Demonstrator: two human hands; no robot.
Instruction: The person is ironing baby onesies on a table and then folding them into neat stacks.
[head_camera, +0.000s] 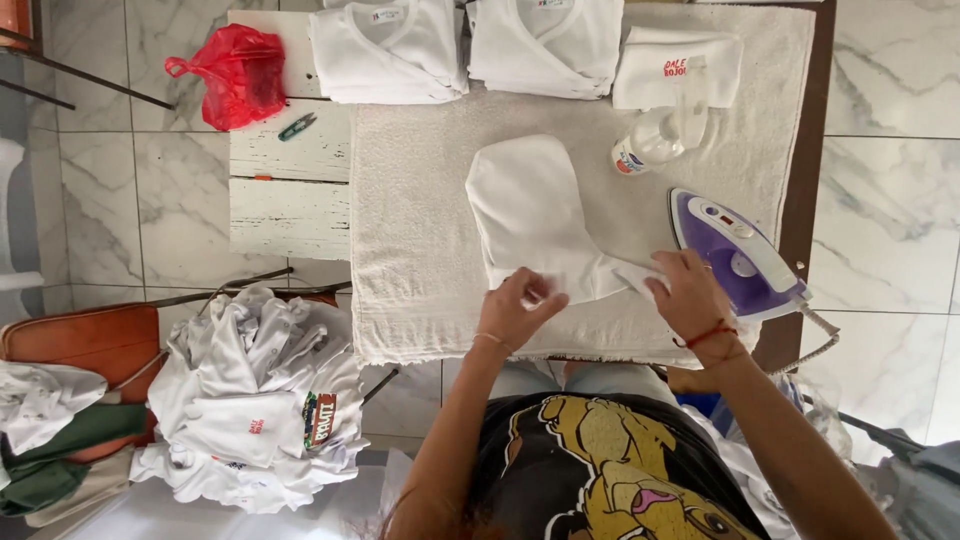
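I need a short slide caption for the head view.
Both hands smooth a white garment on a towel beside a purple iron.

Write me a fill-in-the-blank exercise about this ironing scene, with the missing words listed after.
1. Both hands, left hand and right hand, hold a ____ garment.
2. The purple iron rests beside the ____ hand.
3. The plastic bag at the upper left is ____.
4. The spray bottle lies on the ____.

Missing words: white; right; red; towel
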